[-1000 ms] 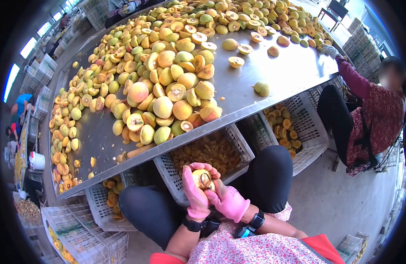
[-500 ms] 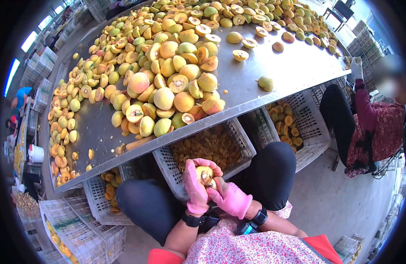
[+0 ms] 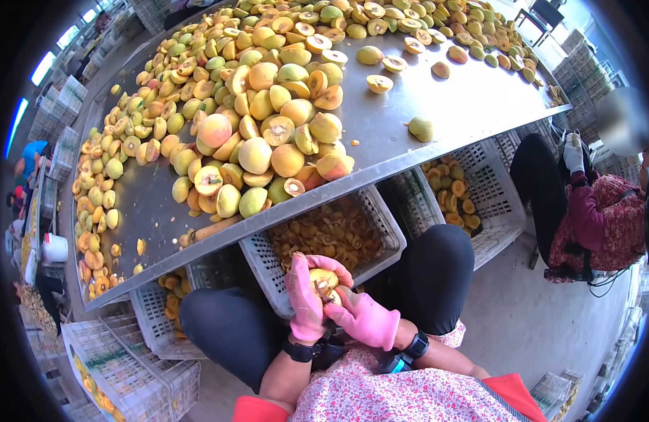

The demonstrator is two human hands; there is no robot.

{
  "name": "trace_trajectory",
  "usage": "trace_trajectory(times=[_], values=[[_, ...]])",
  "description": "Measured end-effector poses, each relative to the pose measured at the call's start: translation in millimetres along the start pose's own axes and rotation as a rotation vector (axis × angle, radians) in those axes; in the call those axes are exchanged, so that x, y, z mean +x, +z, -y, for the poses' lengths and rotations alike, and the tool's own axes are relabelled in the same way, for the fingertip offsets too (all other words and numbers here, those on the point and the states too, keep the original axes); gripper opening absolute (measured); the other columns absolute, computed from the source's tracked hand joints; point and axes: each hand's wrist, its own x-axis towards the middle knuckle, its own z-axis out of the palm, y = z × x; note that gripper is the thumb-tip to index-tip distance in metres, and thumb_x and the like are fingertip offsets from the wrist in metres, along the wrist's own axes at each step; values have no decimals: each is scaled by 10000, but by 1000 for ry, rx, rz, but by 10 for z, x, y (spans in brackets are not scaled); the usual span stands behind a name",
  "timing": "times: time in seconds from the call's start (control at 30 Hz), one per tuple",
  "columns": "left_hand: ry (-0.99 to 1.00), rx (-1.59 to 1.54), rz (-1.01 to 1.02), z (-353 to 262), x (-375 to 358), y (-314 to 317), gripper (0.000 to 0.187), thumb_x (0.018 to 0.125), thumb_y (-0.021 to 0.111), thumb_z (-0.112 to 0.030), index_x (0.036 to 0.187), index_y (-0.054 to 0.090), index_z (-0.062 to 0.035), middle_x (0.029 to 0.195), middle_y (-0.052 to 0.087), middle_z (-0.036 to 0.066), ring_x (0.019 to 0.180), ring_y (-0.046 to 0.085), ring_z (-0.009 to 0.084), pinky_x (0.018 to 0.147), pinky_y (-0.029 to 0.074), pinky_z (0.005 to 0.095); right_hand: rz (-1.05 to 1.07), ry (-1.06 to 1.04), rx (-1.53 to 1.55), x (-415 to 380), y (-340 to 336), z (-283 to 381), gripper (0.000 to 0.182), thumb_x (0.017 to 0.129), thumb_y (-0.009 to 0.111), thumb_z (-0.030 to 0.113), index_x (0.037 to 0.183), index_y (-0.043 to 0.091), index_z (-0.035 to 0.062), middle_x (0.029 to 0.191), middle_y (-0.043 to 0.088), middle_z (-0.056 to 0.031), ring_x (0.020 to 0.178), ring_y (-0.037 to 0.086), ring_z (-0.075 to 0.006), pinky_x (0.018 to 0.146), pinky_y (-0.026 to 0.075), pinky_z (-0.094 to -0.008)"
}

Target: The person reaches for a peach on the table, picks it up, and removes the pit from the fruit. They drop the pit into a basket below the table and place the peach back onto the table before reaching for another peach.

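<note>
Crates, white plastic lattice (image 3: 120, 366), stand at the far left on the floor, one with fruit inside, set low within reach of the seated workers.

Bucket, white (image 3: 55, 247), sits at the left end of the table, just off its edge.

Table, bare steel (image 3: 437, 105), runs across the view and carries a heap of peaches (image 3: 261, 105), whole and halved, yellow to pink. The heap lies thickest toward the near edge, where a seated person can take from it without rising.

Stick or handle, tan (image 3: 215, 228), lies on the steel just beside the near edge, below the heap; what it is cannot be told.

Left hand, pink glove (image 3: 305, 299), is cupped around a peach half (image 3: 323, 281), fingers curled over its top so the cut face turns upward. The grip appears meant to steady the fruit over the lap.

Right hand, pink glove (image 3: 363, 320), is pressed against the same peach half from below and to the right, closed with the thumb at the stone. Whether it holds a tool cannot be told.

Bin of pitted halves (image 3: 391, 228) stands under the table edge directly ahead of the hands, between the knees, placed so that worked fruit falls a short way.

Second bin (image 3: 504, 204) holds more halves, further right.

Co-worker in a patterned red top (image 3: 606, 218) sits at the right, one white-gloved hand (image 3: 573, 153) raised near the table corner.
</note>
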Motion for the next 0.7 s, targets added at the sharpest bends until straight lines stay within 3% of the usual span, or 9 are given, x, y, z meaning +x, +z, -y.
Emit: trace_trajectory(times=[0.03, 0.1, 0.2, 0.27, 0.4, 0.47, 0.53, 0.67, 0.7], values=[[0, 4, -2, -3, 19, -19, 636, 1077, 294, -532, 838, 610, -35, 732, 656, 138, 641, 648, 225, 629, 531, 337, 2, -1, 4, -4, -15, 38, 361, 1054, 534, 394, 1105, 538, 37, 744, 629, -141, 654, 630, -313, 611, 481, -423], [171, 194, 100, 34, 73, -73, 664, 1090, 254, -511, 784, 594, -29, 693, 641, 144, 602, 620, 220, 598, 509, 341, 261, 426, 748, -33, -106, 134, 325, 1060, 536, 414, 995, 530, 96, 647, 496, 2, 528, 479, -105, 484, 363, -296], [67, -146, 329, 47, 100, -138, 669, 1100, 234, -483, 739, 565, -28, 665, 617, 139, 591, 596, 204, 592, 492, 333, 517, 444, 984, -57, -220, 54, 308, 1064, 530, 439, 999, 531, 137, 653, 406, 69, 533, 384, -26, 475, 271, -227], [86, -83, 396, 27, 124, -159, 602, 1090, 273, -519, 820, 541, -53, 664, 591, 154, 568, 574, 262, 569, 487, 363, 535, 407, 1033, -77, -176, 16, 320, 1055, 552, 442, 1001, 530, 127, 672, 420, 67, 528, 370, -38, 469, 266, -234], [-104, -97, 180, -139, 63, -47, 543, 1078, 332, -546, 897, 576, -96, 750, 604, 107, 629, 577, 240, 603, 492, 359, 335, 231, 836, -47, 14, -55, 302, 1041, 588, 398, 1003, 535, 104, 767, 434, 65, 639, 364, -48, 562, 284, -233], [-332, -650, -41, -174, 95, 7, 479, 1069, 403, -531, 928, 601, -119, 828, 622, 70, 719, 590, 228, 636, 497, 351, 347, 101, 741, -60, -40, 9, 287, 1031, 602, 373, 1029, 552, 91, 801, 448, 60, 692, 357, -58, 623, 304, -242], [-279, -644, -60, -207, 78, 8, 462, 1065, 421, -528, 941, 611, -125, 840, 625, 64, 734, 592, 228, 645, 501, 356, 390, -57, 484, -31, -41, 2, 332, 1039, 583, 320, 1227, 569, 46, 949, 552, 18, 841, 465, -100, 783, 424, -274], [1, -567, -123, -501, -31, -97, 438, 1053, 471, -510, 965, 635, -113, 830, 632, 70, 743, 615, 249, 652, 513, 381, -71, -226, 91, -50, -21, 21, 332, 973, 669, 278, 1178, 572, 35, 893, 664, -101, 785, 649, -211, 730, 505, -350], [236, -471, -137, -635, -92, -156, 459, 1061, 446, -503, 956, 631, -96, 810, 635, 92, 717, 616, 255, 634, 511, 380, -151, -251, -6, 1, -63, -59, 357, 967, 676, 250, 1224, 551, 36, 894, 697, -118, 793, 710, -260, 694, 536, -378]])
